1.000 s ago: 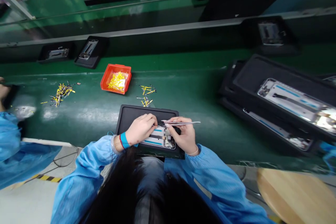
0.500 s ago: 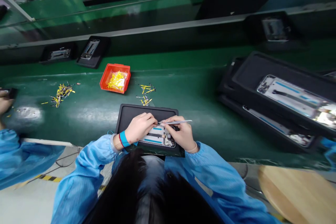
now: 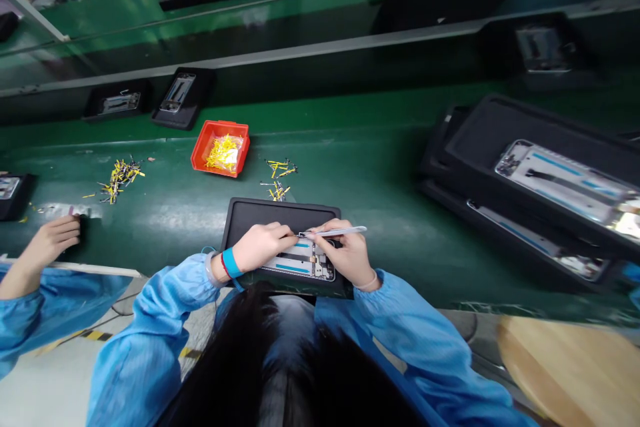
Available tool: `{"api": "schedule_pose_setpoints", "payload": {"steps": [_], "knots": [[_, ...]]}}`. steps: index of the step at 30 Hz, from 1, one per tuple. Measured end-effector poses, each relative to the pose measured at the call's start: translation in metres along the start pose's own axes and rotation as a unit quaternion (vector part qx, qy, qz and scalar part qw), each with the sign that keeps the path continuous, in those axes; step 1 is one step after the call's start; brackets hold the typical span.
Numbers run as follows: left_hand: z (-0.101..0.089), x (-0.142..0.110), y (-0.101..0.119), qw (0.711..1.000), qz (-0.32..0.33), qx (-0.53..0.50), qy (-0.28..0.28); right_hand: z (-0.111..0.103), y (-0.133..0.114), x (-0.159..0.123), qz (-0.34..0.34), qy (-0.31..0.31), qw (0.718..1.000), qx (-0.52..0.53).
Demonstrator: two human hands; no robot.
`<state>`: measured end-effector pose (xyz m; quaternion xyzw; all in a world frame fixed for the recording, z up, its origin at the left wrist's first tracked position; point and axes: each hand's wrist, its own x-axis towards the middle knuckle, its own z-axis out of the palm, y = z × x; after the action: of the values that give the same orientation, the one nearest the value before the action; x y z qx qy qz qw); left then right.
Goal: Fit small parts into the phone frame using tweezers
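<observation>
A black tray [image 3: 260, 217] lies at the near edge of the green bench, holding an open phone frame [image 3: 305, 261] with blue strips. My left hand [image 3: 263, 247] rests on the frame's left part, fingers curled and pinched at its top edge. My right hand [image 3: 347, 257] is closed on metal tweezers [image 3: 334, 232], whose tips point left and meet my left fingertips over the frame. What sits between the tips is too small to make out.
An orange bin [image 3: 221, 149] of yellow parts stands behind the tray, with loose yellow parts [image 3: 279, 180] and another pile [image 3: 117, 177] on the bench. Stacked black trays with phone frames [image 3: 550, 180] lie at right. A co-worker's hand [image 3: 50, 243] rests at left. A wooden stool [image 3: 570, 373] stands at lower right.
My hands stayed on the frame, the tweezers shifting slightly left. The co-worker's hand at left came down onto the bench edge. Trays on the belt drifted right.
</observation>
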<state>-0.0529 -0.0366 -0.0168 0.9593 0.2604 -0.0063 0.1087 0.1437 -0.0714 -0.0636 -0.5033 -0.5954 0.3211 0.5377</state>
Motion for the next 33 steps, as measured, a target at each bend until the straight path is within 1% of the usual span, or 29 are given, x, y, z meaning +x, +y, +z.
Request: {"api": "schedule_pose_setpoints", "payload": {"steps": [3, 7, 14, 20, 22, 27, 33], "knots": [[-0.0012, -0.0014, 0.0022, 0.998, 0.035, 0.050, -0.015, 0.0004, -0.0009, 0.0000, -0.001, 0.000, 1.000, -0.003], [-0.0011, -0.0007, 0.0062, 0.995, 0.052, 0.081, -0.022, 0.0010, -0.0016, -0.0004, -0.005, 0.001, 1.000, -0.001], [-0.0008, -0.0003, 0.0053, 0.997, 0.040, 0.063, -0.018, -0.0013, -0.0021, -0.0021, 0.008, -0.004, 1.000, 0.016], [-0.0003, -0.0002, 0.0051, 0.997, 0.037, 0.070, -0.021, -0.0028, -0.0042, -0.0035, 0.039, -0.010, 0.997, 0.062], [0.0004, -0.0003, 0.0043, 0.997, 0.038, 0.068, -0.014, -0.0029, -0.0044, -0.0032, 0.031, -0.014, 0.998, 0.054], [0.0030, -0.0010, 0.0016, 0.997, 0.036, 0.061, -0.001, -0.0032, -0.0042, 0.0002, -0.015, -0.024, 1.000, 0.008], [0.0035, 0.0010, 0.0028, 0.997, 0.033, 0.068, 0.007, -0.0017, -0.0054, 0.0006, -0.040, -0.032, 0.998, 0.021]]}}
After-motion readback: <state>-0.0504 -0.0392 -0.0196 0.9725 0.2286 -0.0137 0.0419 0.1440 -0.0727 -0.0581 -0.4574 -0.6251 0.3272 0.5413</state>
